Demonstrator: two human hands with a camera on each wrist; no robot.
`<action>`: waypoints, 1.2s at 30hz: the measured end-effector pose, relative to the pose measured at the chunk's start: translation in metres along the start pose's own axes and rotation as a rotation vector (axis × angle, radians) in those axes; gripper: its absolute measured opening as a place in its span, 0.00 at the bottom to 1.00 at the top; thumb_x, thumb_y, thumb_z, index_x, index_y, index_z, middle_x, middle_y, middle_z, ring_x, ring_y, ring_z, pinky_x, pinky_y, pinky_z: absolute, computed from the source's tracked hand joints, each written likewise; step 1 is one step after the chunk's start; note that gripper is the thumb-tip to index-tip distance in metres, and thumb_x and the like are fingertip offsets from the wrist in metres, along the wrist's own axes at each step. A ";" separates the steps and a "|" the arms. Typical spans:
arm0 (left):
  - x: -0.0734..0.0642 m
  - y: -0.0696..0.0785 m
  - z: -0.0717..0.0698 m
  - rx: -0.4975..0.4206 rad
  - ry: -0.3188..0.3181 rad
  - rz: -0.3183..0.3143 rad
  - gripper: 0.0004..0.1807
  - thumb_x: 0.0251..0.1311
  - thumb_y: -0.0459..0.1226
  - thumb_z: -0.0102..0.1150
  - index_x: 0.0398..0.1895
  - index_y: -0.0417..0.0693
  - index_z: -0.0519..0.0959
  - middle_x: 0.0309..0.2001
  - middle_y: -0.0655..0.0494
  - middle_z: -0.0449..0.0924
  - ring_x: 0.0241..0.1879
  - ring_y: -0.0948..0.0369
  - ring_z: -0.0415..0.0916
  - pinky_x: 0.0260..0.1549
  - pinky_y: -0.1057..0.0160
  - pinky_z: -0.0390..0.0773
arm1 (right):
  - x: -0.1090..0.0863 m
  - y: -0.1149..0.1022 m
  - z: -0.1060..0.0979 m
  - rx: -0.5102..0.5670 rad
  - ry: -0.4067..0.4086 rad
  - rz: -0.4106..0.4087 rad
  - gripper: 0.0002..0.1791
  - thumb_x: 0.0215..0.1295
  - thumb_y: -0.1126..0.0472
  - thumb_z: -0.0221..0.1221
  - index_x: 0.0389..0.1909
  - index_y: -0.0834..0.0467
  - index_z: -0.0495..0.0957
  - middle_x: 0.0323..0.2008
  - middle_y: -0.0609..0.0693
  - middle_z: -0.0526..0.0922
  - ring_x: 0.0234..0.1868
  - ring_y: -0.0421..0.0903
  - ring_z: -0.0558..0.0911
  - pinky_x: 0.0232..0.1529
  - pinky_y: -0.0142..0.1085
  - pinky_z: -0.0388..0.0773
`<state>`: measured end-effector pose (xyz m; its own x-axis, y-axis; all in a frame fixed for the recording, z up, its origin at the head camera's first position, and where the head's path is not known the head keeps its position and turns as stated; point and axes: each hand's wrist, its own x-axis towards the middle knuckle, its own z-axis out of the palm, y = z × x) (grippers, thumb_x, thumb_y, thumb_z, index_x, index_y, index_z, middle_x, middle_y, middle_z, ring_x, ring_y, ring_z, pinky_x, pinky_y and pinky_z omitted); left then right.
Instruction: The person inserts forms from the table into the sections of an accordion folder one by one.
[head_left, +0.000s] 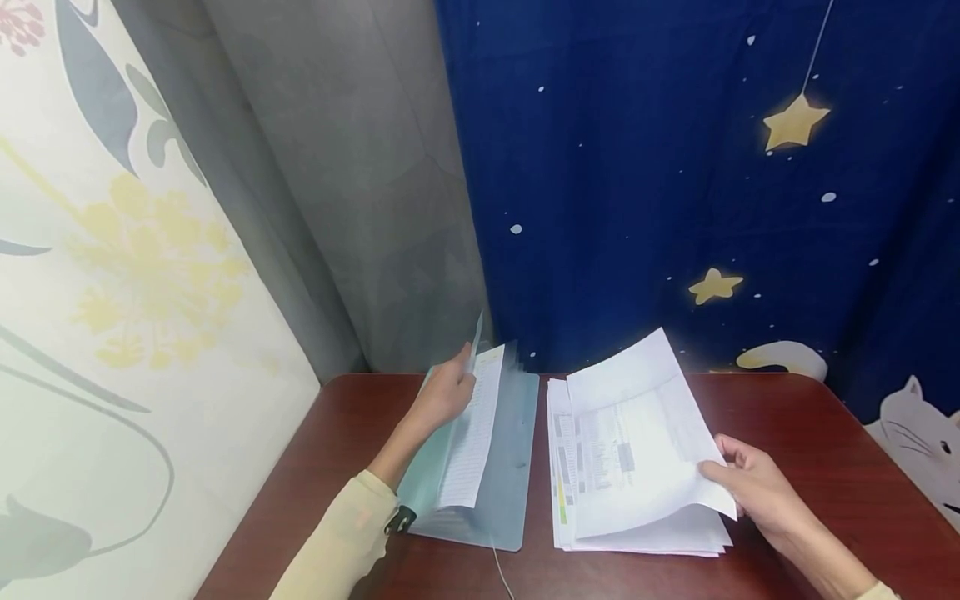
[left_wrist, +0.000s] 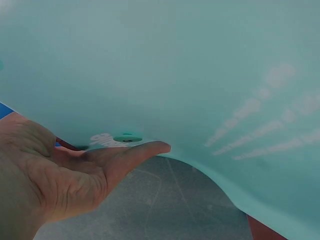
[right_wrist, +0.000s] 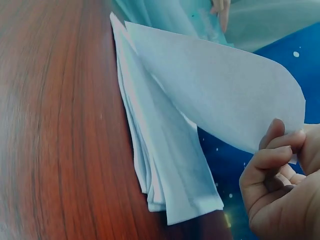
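Head view: right grip (head_left: 759,490) pinches a thin, curving paper sheet (head_left: 637,442).

Seemingly a home, reddish-brown table (head_left: 352,433), navy star-and-cat curtain (head_left: 637,183), grey curtain (head_left: 352,167), white flower-patterned backdrop (head_left: 150,275)

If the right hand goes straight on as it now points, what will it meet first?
Beyond the sheet that the right hand already pinches, probably the pile; its height above it is unclear, so it might pass over.

Legible text: 0 | lifted sheet (head_left: 622,442), folder page (head_left: 474,433): print too small
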<state>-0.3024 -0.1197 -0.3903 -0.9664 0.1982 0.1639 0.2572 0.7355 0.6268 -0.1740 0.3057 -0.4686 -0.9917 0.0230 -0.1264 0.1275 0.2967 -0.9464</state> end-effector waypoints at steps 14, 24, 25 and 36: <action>0.001 0.001 0.000 -0.016 0.003 -0.012 0.34 0.79 0.36 0.43 0.85 0.43 0.54 0.83 0.44 0.58 0.63 0.47 0.74 0.61 0.49 0.74 | -0.009 -0.019 0.012 0.165 -0.005 -0.005 0.25 0.75 0.64 0.59 0.66 0.71 0.69 0.42 0.39 0.89 0.40 0.41 0.88 0.41 0.37 0.88; 0.002 -0.001 0.001 0.001 0.003 -0.004 0.34 0.78 0.36 0.43 0.85 0.44 0.54 0.82 0.43 0.60 0.23 0.56 0.61 0.28 0.60 0.69 | -0.013 -0.030 0.027 0.201 -0.006 0.021 0.30 0.76 0.62 0.59 0.72 0.71 0.65 0.44 0.39 0.90 0.42 0.39 0.88 0.42 0.35 0.87; 0.002 -0.002 0.001 0.000 0.002 -0.001 0.34 0.78 0.36 0.43 0.85 0.44 0.54 0.82 0.43 0.60 0.23 0.56 0.61 0.28 0.59 0.69 | -0.013 -0.031 0.029 0.199 -0.008 0.024 0.30 0.76 0.62 0.59 0.72 0.70 0.64 0.45 0.39 0.90 0.42 0.39 0.89 0.42 0.36 0.87; 0.002 -0.003 0.001 0.017 0.010 0.019 0.34 0.77 0.36 0.43 0.85 0.42 0.55 0.82 0.42 0.60 0.23 0.55 0.61 0.32 0.57 0.70 | -0.012 -0.048 0.059 0.260 -0.034 -0.005 0.32 0.76 0.62 0.58 0.75 0.69 0.62 0.50 0.48 0.91 0.43 0.41 0.91 0.41 0.36 0.88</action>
<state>-0.3046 -0.1205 -0.3925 -0.9613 0.2058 0.1832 0.2754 0.7424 0.6107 -0.1677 0.2349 -0.4390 -0.9917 -0.0115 -0.1278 0.1272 0.0411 -0.9910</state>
